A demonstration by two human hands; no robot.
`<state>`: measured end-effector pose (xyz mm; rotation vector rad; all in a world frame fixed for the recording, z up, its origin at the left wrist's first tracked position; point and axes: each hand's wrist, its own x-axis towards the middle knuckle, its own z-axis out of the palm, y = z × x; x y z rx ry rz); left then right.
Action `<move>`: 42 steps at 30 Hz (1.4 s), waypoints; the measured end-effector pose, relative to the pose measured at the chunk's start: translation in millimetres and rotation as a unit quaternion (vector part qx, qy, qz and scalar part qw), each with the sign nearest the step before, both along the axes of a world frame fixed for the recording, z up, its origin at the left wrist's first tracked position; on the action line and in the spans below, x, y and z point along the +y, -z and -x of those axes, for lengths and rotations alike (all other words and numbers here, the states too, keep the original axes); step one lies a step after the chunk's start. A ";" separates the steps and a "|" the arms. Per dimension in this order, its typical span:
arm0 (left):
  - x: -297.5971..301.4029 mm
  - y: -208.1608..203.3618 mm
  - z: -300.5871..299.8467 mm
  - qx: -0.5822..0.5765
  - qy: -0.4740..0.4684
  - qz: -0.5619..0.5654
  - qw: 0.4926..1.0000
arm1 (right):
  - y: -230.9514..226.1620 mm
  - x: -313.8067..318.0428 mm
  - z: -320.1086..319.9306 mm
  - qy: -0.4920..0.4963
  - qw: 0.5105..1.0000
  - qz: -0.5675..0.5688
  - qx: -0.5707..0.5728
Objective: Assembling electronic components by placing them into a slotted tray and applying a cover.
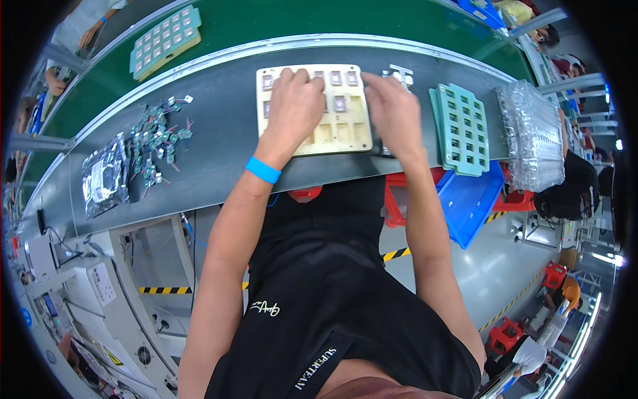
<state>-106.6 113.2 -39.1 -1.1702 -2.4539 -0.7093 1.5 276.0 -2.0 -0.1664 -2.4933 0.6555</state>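
Observation:
A cream tray point(307, 145) with rows of square pockets lies before me, and small pinkish-framed square parts point(340, 103) sit in several of them. My left hand point(292, 110) is over the tray's left and middle pockets. Its fingers are bent and closed, and the tips are hidden beneath. Just off the tray's right edge is my right hand point(393, 116), its fingers curled toward the upper right corner. What either hand pinches, if anything, cannot be made out. Behind the right fingers a silvery metal piece point(401, 74) shows in part.
Small green circuit boards with wires point(156, 133) lie heaped at left beside a silver bag point(105, 176). At right are stacked green trays point(465, 130), clear plastic trays point(531, 133) and a blue bin point(468, 206). Another filled tray point(165, 41) rests on the green belt point(266, 26).

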 end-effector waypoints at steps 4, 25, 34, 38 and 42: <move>5.7 -13.9 -7.4 -0.075 0.015 -0.099 0.992 | -8.1 62.6 -30.9 0.133 0.979 0.153 -0.012; 122.0 -10.1 -11.2 -0.265 0.133 -0.048 0.954 | 1.0 71.1 -42.9 0.078 0.945 0.317 -0.010; 84.2 -28.1 15.5 -0.218 0.104 -0.038 0.970 | -5.8 33.2 -19.5 0.028 0.971 0.238 0.011; 4.8 -59.2 17.7 -0.256 0.093 -0.102 0.957 | -0.5 17.3 -8.9 -0.018 0.992 0.124 -0.024; -71.4 -70.2 4.8 -0.235 0.034 -0.089 0.967 | 12.9 8.6 4.6 -0.035 0.997 -0.024 -0.071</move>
